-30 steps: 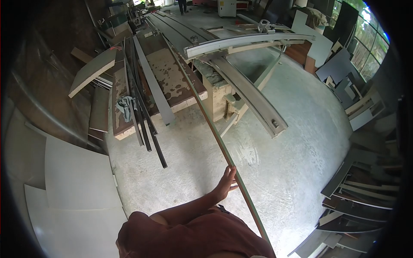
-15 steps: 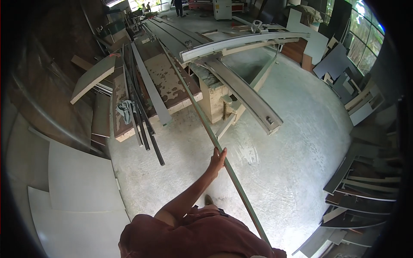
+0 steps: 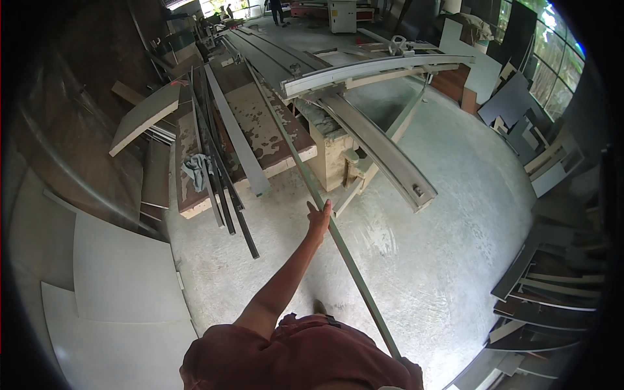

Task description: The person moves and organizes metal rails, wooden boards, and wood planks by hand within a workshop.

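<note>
Bench (image 3: 262,118) carries bars (image 3: 247,234) and rag (image 3: 193,169), left hand (image 3: 318,222) holding strip (image 3: 357,277)

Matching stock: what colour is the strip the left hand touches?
The strip looks greenish grey; head view.

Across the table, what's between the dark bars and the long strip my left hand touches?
The wide grey strip and some blotchy tabletop lie between them, in the head view.

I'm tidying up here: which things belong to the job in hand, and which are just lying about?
Job in hand, it seems:
long strip, touched by the left hand

Apparently lying about:
grey rag
dark bars
pale boards at left
board pieces at right
</note>
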`<state>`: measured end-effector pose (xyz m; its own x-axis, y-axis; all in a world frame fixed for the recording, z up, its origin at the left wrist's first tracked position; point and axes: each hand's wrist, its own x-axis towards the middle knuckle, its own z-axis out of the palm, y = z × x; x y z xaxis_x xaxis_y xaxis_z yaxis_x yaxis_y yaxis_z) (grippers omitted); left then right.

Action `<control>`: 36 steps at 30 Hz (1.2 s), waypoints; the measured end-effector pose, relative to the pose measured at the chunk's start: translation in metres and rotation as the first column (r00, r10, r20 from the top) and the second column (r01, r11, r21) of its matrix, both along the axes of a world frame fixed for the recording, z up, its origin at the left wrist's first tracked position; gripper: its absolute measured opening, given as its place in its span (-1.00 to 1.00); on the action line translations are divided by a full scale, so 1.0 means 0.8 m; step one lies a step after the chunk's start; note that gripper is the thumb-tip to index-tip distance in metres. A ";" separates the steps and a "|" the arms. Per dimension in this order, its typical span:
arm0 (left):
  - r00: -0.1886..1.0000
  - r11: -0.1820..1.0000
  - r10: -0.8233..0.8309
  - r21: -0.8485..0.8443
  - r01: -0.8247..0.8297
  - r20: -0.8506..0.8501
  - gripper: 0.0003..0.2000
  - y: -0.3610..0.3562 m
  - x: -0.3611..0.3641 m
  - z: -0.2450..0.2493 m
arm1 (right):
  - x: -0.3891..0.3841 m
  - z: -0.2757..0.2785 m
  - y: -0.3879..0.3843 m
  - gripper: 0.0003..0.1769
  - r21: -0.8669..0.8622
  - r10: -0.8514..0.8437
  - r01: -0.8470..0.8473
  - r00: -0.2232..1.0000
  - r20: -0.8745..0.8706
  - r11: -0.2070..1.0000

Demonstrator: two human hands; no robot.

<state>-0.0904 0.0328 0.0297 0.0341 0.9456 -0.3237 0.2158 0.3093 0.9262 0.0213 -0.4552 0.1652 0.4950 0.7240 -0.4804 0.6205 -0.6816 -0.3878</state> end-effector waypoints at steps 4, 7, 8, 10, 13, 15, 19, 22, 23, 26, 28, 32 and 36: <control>0.999 1.000 -0.012 0.026 0.012 0.034 -0.01 0.006 -0.021 -0.032 | -0.006 -0.039 -0.017 -0.72 0.165 -0.020 0.014 0.999 0.036 0.986; 0.986 0.988 -0.120 -0.078 0.130 0.119 -0.05 -0.019 -0.045 0.007 | -0.008 -0.067 -0.029 -0.73 0.278 -0.049 0.029 0.997 0.064 0.960; 0.970 0.972 -0.163 -0.140 0.189 0.178 -0.06 -0.029 -0.053 0.024 | -0.008 -0.073 -0.031 -0.73 0.315 -0.056 0.030 0.996 0.076 0.949; 0.965 0.967 -0.181 -0.145 0.210 0.190 -0.08 -0.039 -0.065 0.030 | 0.017 -0.053 0.010 -0.73 -0.268 -0.081 0.048 0.990 -0.115 0.962; 0.956 0.959 -0.204 -0.155 0.238 0.210 -0.12 -0.048 -0.081 0.034 | 0.022 -0.046 0.010 -0.72 -0.285 -0.034 0.038 0.999 0.020 0.958; 0.951 0.954 -0.211 -0.162 0.250 0.225 -0.13 -0.051 -0.084 0.038 | 0.025 -0.052 0.006 -0.72 -0.281 0.048 -0.023 0.996 0.081 0.960; 0.925 0.940 -0.263 -0.142 0.309 0.275 -0.13 -0.064 -0.075 0.045 | 0.019 -0.078 -0.006 -0.74 -0.260 0.024 -0.015 0.999 0.032 0.965; 0.899 0.928 -0.292 -0.132 0.350 0.327 -0.12 -0.070 -0.058 0.045 | 0.007 -0.079 -0.017 -0.79 -0.050 -0.190 0.184 0.967 -0.172 0.982; 0.891 0.925 -0.296 -0.131 0.358 0.344 -0.10 -0.071 -0.052 0.045 | 0.011 -0.078 -0.019 -0.79 -0.050 -0.188 0.182 0.967 -0.171 0.982; 0.885 0.928 -0.292 -0.118 0.355 0.362 -0.09 -0.072 -0.042 0.054 | 0.015 -0.022 0.004 -0.78 -0.101 -0.186 0.174 0.975 -0.124 0.980; 0.873 0.920 -0.308 -0.114 0.374 0.377 -0.09 -0.069 -0.036 0.068 | 0.026 0.005 0.012 -0.77 -0.110 -0.127 0.123 0.991 -0.034 0.986; 0.863 0.914 -0.332 -0.099 0.395 0.382 -0.08 -0.061 -0.025 0.088 | 0.058 0.012 0.007 -0.81 -0.078 0.067 -0.060 0.993 0.093 0.995; 0.834 0.896 -0.365 -0.087 0.435 0.413 -0.09 -0.054 -0.015 0.093 | 0.078 0.019 0.001 -0.76 0.031 0.122 -0.127 0.984 0.128 0.991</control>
<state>-0.1022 -0.0108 0.1044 0.5495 0.7530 -0.3620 0.0014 0.4324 0.9017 0.0834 -0.4543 0.1804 0.4544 0.8006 -0.3906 0.7449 -0.5820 -0.3262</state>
